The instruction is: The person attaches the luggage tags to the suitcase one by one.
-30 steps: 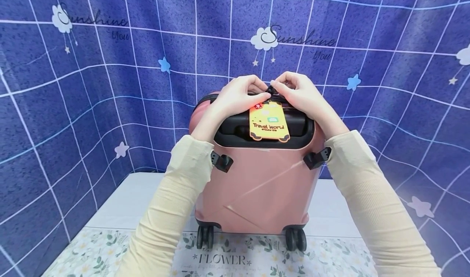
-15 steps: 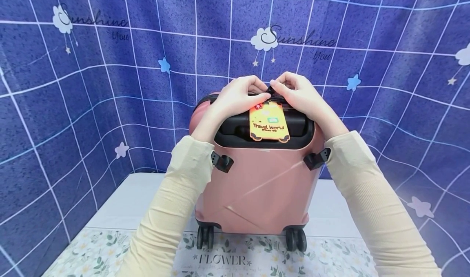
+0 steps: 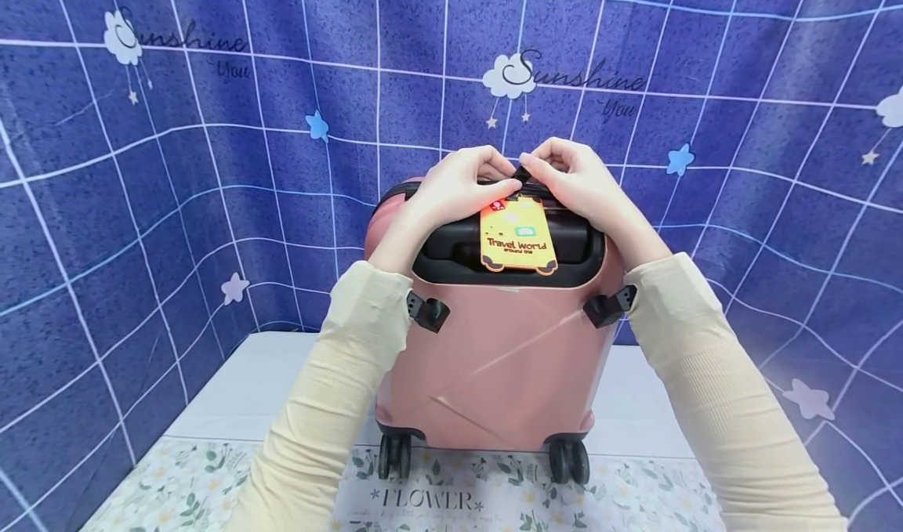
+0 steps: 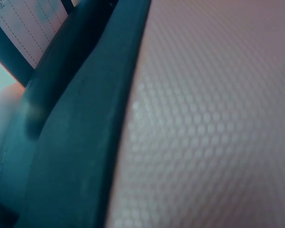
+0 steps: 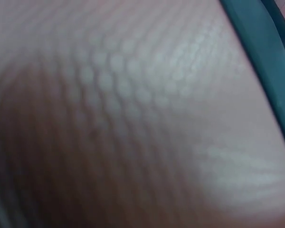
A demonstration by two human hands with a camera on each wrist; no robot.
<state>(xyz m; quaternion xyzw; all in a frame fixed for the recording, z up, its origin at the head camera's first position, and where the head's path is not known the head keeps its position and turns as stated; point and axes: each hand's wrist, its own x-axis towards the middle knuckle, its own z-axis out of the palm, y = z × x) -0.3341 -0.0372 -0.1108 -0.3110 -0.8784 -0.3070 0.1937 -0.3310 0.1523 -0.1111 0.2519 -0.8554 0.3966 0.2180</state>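
Note:
A yellow luggage tag [image 3: 518,238] printed "Travel World" hangs in front of the black carry handle area of a pink suitcase [image 3: 494,367]. Its short black strap [image 3: 522,175] lies at the top, between both hands. My left hand [image 3: 466,179] pinches the strap from the left, thumb forward. From the right, my right hand [image 3: 578,181] pinches the strap's upper part with thumb and index finger. Fingers partly cover the strap, so its fastening is hard to make out. In the left wrist view, the tag's lined back [image 4: 26,26] shows beside black trim [image 4: 80,147].
The suitcase stands upright on black wheels [image 3: 568,458] over a floral mat [image 3: 635,489] and a white surface [image 3: 275,367]. Behind and beside it hangs a blue grid-patterned curtain [image 3: 233,156]. Both wrists bear black camera mounts [image 3: 427,311] in front of the shell.
Both hands stay almost still at the top of the suitcase. The small visible piece of black strap between the fingertips has shifted slightly, and the tag hangs as before.

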